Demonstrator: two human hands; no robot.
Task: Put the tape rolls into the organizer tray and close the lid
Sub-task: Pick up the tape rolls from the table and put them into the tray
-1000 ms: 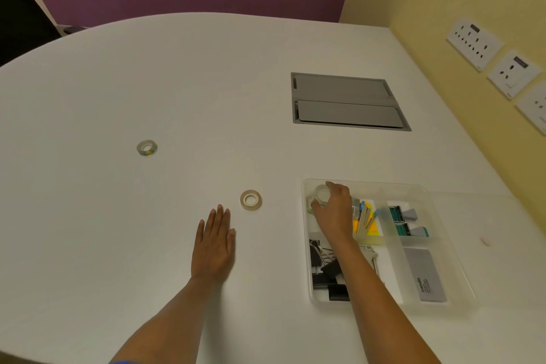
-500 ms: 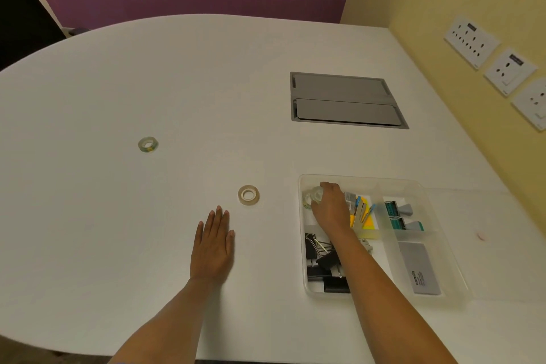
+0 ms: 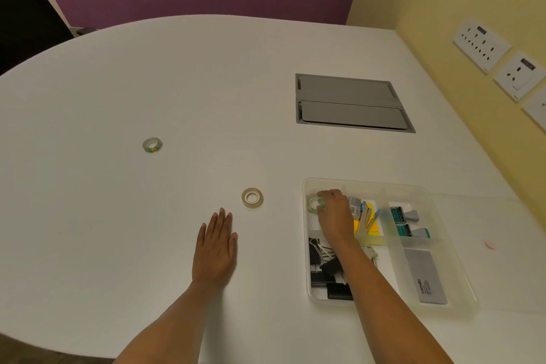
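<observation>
Your right hand (image 3: 334,213) reaches into the tray's (image 3: 443,245) far-left compartment, fingers curled on a clear roll (image 3: 315,204); it seems pinched, though the grip is partly hidden. Your left hand (image 3: 215,248) lies flat, fingers together, on the table (image 3: 118,216). A tan roll (image 3: 252,198) sits just beyond it; a green roll (image 3: 152,145) lies well apart.

The left hand (image 3: 217,248) lies flat, palm down, fingers (image 3: 221,217) straight and held close together, pointing toward 12 o'clock; its bare forearm runs back toward 7 o'clock. The right hand (image 3: 334,216) is stretched farther forward, at 2 o'clock from the left one, knuckles up, fingertips (image 3: 322,206) curled down and pinched toward 10 o'clock. Its forearm slants back toward 5 o'clock. The two hands are well apart.
</observation>
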